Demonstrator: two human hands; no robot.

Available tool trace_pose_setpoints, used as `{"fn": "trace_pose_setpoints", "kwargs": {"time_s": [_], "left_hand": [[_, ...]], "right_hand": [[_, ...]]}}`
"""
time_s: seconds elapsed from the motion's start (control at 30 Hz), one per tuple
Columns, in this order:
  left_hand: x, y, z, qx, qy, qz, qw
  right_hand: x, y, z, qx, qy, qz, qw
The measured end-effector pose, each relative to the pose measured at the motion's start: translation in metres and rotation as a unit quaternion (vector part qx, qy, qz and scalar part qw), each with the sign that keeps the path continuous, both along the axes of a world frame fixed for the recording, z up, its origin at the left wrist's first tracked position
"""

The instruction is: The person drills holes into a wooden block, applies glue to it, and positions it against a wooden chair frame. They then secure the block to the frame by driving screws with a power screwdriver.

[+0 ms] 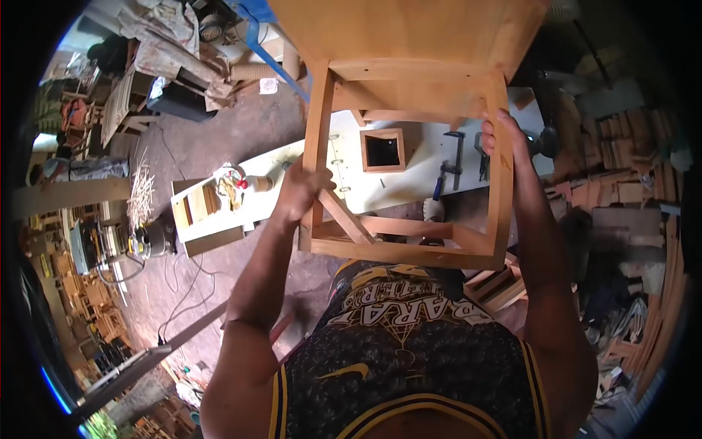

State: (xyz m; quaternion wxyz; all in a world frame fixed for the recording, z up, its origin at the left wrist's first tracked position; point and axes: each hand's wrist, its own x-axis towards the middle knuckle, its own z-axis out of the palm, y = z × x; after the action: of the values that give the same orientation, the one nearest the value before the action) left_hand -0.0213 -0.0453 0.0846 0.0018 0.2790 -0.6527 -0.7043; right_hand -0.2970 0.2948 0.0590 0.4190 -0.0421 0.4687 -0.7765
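Note:
Both of my hands grip a large light-wood frame (409, 256), held up in front of my body. A broad flat wooden panel (409, 29) joins its far side. My left hand (306, 192) is closed round the left rail, close to a short slanted wooden piece (344, 216) inside the frame. On the opposite side, the fingers of my right hand (508, 137) wrap the right rail. Through the opening I see a small square wooden frame (382, 169) and a bar clamp (457, 154) with a blue handle, both lying on a white work table (428, 139).
A bottle with a red cap (256, 184) sits on the table's left part. Stacked timber (621, 168) fills the right side. A draped cloth (164, 36) and blue metal framing (259, 44) stand at the back left. Cords (186, 293) lie on the floor.

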Motion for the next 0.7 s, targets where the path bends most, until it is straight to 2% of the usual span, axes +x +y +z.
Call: {"fn": "trace_pose_setpoints", "kwargs": {"time_s": [0.07,0.1,0.13,0.23,0.3,0.33,0.4,0.47,0.53,0.7], "left_hand": [[-0.01,-0.013,0.007,0.003,-0.006,-0.02,1.0],[-0.018,-0.024,0.007,-0.024,-0.01,-0.053,0.998],[-0.028,-0.033,0.009,-0.099,-0.002,-0.1,0.99],[-0.064,-0.051,0.042,-0.105,0.026,-0.134,0.985],[-0.094,-0.074,0.048,-0.123,0.039,-0.244,0.961],[-0.109,-0.082,0.047,-0.123,0.04,-0.252,0.959],[-0.142,-0.097,0.051,-0.137,0.051,-0.337,0.93],[-0.175,-0.11,0.043,-0.125,0.056,-0.41,0.902],[-0.202,-0.115,0.031,-0.134,0.056,-0.449,0.882],[-0.254,-0.106,0.008,-0.122,0.039,-0.509,0.852]], "right_hand": [[0.021,0.006,0.004,-0.026,0.008,-0.016,0.999],[0.035,0.006,0.009,-0.023,0.013,-0.066,0.997],[0.045,0.008,0.012,-0.02,0.021,-0.115,0.993],[0.066,0.011,0.016,-0.049,0.03,-0.172,0.984],[0.093,0.006,0.02,-0.055,0.01,-0.238,0.97],[0.106,0.001,0.017,-0.055,0.01,-0.247,0.967],[0.129,-0.014,0.003,-0.071,0.021,-0.348,0.935],[0.149,-0.033,-0.001,-0.076,0.008,-0.387,0.919],[0.165,-0.049,0.0,-0.067,-0.009,-0.473,0.879],[0.179,-0.059,-0.01,-0.052,-0.044,-0.547,0.834]]}}
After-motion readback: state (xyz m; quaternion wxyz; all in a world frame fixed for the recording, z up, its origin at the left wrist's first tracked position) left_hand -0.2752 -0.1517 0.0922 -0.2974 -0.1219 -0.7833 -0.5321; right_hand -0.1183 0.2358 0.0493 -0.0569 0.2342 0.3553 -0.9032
